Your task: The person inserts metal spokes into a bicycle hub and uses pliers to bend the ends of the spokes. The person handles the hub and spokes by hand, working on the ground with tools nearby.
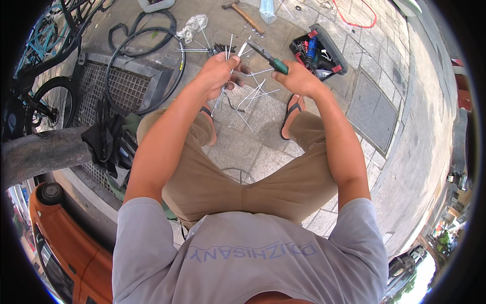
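Note:
My left hand (218, 73) is closed around several thin metal spokes (231, 43), which stick out above and below the fingers; its fingertips look blackened. Beside its knuckles is a dark part like a wheel hub (217, 49), partly hidden, with more spokes reaching left from it. In my right hand (298, 79) are green-handled pliers (277, 65), their dark jaws pointing up and left toward the spoke ends. Whether the jaws touch a spoke I cannot tell. Loose spokes (253, 95) lie scattered on the paving below, between my sandalled feet.
A bare wheel rim (108, 83) leans over a metal grate (121, 78) at left, near a black tyre (172, 23). Farther off lie a clear plastic bag (193, 28) and a hammer (245, 19). An open toolbox (338, 60) stands right. Bicycles (55, 99) crowd the far left.

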